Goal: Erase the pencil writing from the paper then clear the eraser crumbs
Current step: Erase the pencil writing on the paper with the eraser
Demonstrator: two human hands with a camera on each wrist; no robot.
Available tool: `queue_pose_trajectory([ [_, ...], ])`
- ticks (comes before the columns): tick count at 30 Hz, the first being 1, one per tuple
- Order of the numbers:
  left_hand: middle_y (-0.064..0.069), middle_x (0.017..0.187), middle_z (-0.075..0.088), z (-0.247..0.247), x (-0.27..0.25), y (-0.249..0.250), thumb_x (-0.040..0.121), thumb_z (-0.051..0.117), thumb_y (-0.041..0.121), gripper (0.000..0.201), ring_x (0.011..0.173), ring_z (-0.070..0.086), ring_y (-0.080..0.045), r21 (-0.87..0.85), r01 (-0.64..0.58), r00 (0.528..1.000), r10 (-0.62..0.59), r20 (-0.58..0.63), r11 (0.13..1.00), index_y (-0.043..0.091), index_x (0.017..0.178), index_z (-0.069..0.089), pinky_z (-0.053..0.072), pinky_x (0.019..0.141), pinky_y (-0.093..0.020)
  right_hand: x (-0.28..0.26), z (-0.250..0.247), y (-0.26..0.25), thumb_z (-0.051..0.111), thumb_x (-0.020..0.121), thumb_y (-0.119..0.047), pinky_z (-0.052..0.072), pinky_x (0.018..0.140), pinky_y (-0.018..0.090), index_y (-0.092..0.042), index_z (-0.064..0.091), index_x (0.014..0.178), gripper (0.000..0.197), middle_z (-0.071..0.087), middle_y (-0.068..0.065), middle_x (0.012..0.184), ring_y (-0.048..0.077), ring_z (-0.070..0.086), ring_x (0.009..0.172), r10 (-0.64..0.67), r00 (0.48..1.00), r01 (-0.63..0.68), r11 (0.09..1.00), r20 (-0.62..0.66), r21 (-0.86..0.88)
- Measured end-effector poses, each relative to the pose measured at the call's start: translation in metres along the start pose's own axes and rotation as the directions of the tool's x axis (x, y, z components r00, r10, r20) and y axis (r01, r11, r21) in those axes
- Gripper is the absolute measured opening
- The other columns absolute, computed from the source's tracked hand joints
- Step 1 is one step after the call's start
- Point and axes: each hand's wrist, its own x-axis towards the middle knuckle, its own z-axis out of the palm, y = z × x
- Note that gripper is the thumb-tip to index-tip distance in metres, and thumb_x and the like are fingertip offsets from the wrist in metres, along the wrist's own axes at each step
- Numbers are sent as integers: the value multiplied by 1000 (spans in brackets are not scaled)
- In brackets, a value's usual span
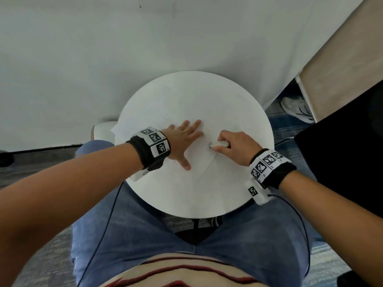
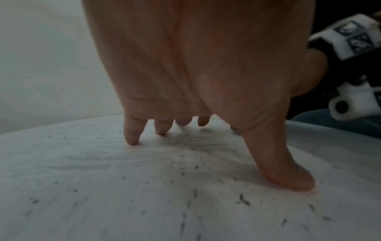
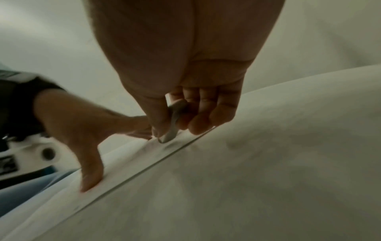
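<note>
While the left hand (image 1: pixel 182 141) lies spread flat, fingertips pressing the paper (image 1: pixel 165 104) onto the round white table (image 1: pixel 186 195), the right hand (image 1: pixel 236 146) pinches the eraser (image 1: pixel 217 144), tip touching the sheet near its edge. Dark crumbs (image 2: pixel 243 200) are scattered around the left thumb.

this looks like a room in a home or a small office, though the pictures do not settle which. a small round white table (image 1: pixel 186 96) stands close to a plain white wall (image 1: pixel 103 48). the floor has grey carpet (image 1: pixel 51 245) and a blue patterned rug (image 1: pixel 277 114), where a white sneaker (image 1: pixel 296 109) lies beside a light wooden panel (image 1: pixel 335 69).
</note>
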Motion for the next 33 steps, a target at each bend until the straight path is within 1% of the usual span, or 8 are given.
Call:
queue_pose_trajectory([
  [3,-1,164,-32,0,3,4,72,75,72,134,154,-16,-35,5,-3,999,3,46,1000,35,157,-22,16,121,-62,-3,17,-8,56,89,-57,52,72,38,-31,51,105,31,62,-3,84,21,62,77,-74,992,77,997,103,-28],
  [8,-1,164,-31,-5,2,7,74,77,67,130,154,-17,-36,1,12,997,-12,73,1000,38,158,-18,13,122,-62,7,5,-11,48,96,-48,46,65,35,-20,52,112,33,64,7,88,31,61,80,19,993,-39,984,-117,-172],
  [13,-1,164,-31,-4,3,8,73,77,67,130,154,-16,-36,18,10,997,-11,74,1000,37,159,-17,15,122,-63,-17,32,-41,50,94,-43,36,64,30,-22,51,115,29,66,4,97,28,63,85,-159,972,190,964,171,-186],
  [18,1,163,-33,-6,3,9,74,78,66,131,154,-18,-34,1,20,996,-20,84,1000,39,158,-19,13,122,-62,1,7,-19,47,96,-42,41,62,34,-17,50,109,29,64,9,87,34,62,81,14,996,-34,976,-90,-216],
  [20,1,163,-33,-5,4,9,74,77,66,131,154,-17,-35,12,15,997,-16,77,1000,38,158,-19,13,122,-62,-11,22,-36,45,98,-36,39,63,33,-16,47,123,32,66,9,99,33,64,87,-98,994,105,947,36,-302],
  [23,0,163,-34,-5,3,9,74,77,67,131,154,-18,-35,19,15,997,-17,81,1000,38,158,-19,13,122,-62,-24,30,-47,47,97,-39,39,65,32,-19,47,120,31,65,6,102,29,63,89,-191,950,245,945,247,-214],
  [28,1,163,-34,-6,3,9,73,78,66,131,153,-19,-34,1,20,997,-20,81,1000,39,158,-19,13,122,-62,-4,6,-19,47,97,-42,44,64,35,-16,49,116,32,66,10,96,32,62,82,-16,999,5,967,-40,-254],
  [33,0,163,-34,-6,4,9,72,76,69,132,154,-18,-35,29,20,997,-22,73,999,38,158,-19,15,121,-63,-24,31,-49,44,98,-39,38,63,31,-19,48,117,28,64,3,101,26,62,87,-160,963,219,935,217,-279],
])
